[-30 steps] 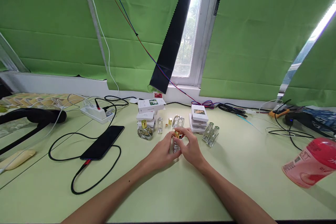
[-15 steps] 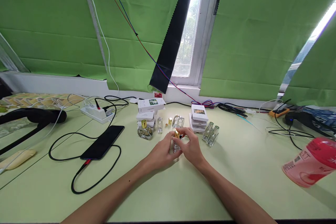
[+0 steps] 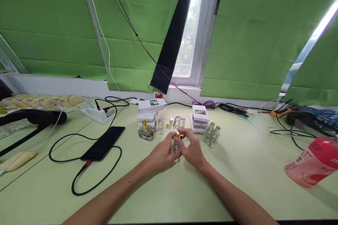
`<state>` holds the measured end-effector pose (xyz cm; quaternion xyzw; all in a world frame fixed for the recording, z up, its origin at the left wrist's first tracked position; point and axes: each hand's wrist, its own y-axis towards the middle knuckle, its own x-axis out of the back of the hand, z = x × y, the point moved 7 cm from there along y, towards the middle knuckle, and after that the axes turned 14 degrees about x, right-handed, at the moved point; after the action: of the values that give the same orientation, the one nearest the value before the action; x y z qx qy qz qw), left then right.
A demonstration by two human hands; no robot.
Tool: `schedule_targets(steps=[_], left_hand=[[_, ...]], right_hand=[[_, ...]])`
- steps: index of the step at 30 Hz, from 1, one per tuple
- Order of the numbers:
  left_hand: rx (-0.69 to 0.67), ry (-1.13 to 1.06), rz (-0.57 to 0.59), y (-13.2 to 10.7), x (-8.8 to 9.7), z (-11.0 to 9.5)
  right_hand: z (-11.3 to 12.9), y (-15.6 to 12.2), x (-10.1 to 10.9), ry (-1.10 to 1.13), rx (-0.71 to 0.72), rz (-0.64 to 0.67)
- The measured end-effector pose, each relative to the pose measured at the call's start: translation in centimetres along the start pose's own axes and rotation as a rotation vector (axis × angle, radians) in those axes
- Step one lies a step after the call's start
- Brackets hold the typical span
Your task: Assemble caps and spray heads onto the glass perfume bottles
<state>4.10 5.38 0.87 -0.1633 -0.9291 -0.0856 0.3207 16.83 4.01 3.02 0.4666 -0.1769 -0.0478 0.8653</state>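
Beyond the fingers (image 3: 189,133), green blinds (image 3: 261,35) cover most of the wall, parting ahead for a bright strip of window (image 3: 190,31). Below them spreads a pale green table (image 3: 198,197), running under both forearms. Far to the right of the fingers a pink container with a red top (image 3: 311,163) stands tilted in view; to their left lies a dark phone (image 3: 104,143) with a black cable plugged in. Just past the fingers, to either side, are a left stack of white boxes (image 3: 151,104) and a right stack (image 3: 200,112), with several glass bottles nearby. The left hand (image 3: 163,153) has its fingers curled around a small clear bottle (image 3: 176,147), directly in front of the person; some fingertips are hidden. The right hand (image 3: 194,147) has thumb and forefinger bent closely about its gold top (image 3: 177,134), parted only by that top's width.
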Motion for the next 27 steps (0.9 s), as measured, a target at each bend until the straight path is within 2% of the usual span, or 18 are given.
schedule_targets(steps=[10,27], left_hand=[[-0.009,0.01,-0.015,0.04,0.03,0.01],[-0.002,0.049,0.034,-0.1,-0.2,-0.35]], right_hand=[[-0.29,0.08,-0.31,0.005,-0.028,0.022],[-0.51,0.13,0.03,-0.022,-0.078,-0.004]])
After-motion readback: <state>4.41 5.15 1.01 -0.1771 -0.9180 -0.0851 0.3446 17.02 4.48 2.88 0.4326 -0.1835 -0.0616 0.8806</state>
